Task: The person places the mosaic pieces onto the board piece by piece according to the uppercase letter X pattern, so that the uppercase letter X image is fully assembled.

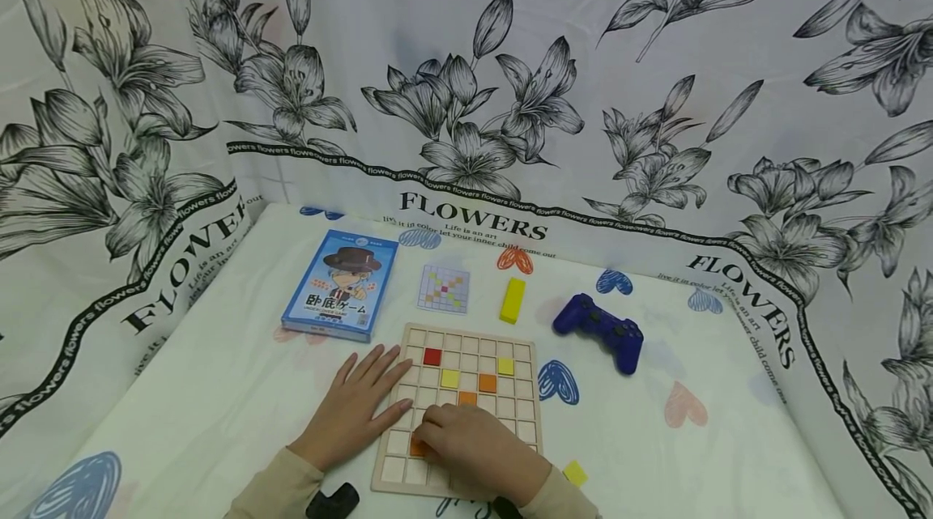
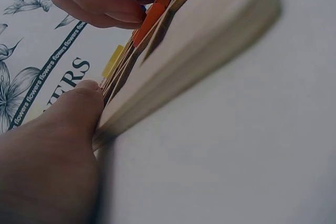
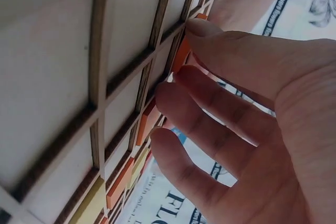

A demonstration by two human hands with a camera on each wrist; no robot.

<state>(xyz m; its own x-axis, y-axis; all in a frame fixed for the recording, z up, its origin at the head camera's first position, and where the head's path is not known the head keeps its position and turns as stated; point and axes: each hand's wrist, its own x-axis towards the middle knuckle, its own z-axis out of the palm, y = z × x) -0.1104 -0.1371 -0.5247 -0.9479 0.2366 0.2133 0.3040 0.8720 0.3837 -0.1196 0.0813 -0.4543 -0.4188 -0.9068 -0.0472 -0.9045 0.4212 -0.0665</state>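
Note:
A wooden grid board (image 1: 394, 468) lies in front of me with coloured square tiles in some cells. My left hand (image 1: 357, 406) rests along its left edge, fingers spread and straight; its thumb shows at the rim in the left wrist view. With thumb and fingertips, my right hand (image 1: 477, 444) pinches an orange tile (image 1: 418, 445) at a cell in the lower left. That orange tile (image 3: 181, 55) also shows between thumb and finger in the right wrist view. Farther up sit a red tile (image 1: 432, 357), two yellow tiles, one being this yellow tile (image 1: 505, 366), and an orange tile (image 1: 487, 383).
Behind the board lie a blue game box (image 1: 339, 284), a printed pattern card (image 1: 444, 289) and a yellow block (image 1: 513, 300). A blue game controller (image 1: 599, 333) is at the right. One loose yellow tile (image 1: 575, 473) lies beside my right sleeve.

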